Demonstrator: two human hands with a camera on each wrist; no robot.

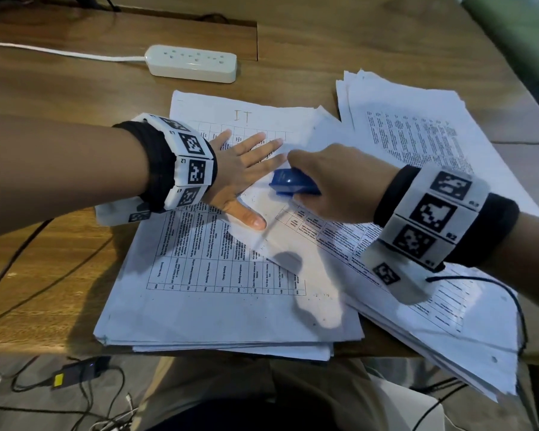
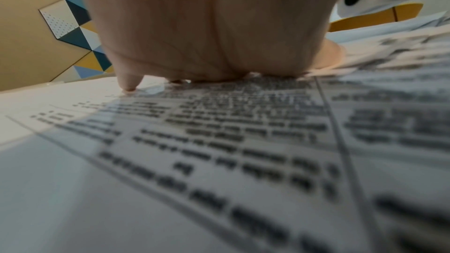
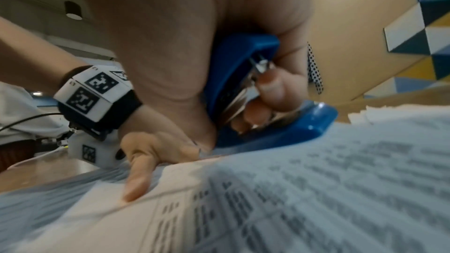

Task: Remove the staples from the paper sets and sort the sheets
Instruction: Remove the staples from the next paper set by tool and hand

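Pinning the paper set flat while the staple gets pulled

Left hand (image 1: 241, 172) lies flat, fingers spread, pressing the paper set (image 1: 308, 231) onto the stack (image 1: 199, 306) on the bench (image 1: 59, 98). Right hand (image 1: 333, 181) has its grip clamped round the blue staple remover (image 1: 290, 181) at the set's corner, just beside the left fingers. I'd keep pressing close by and lever gently so the corner doesn't tear.
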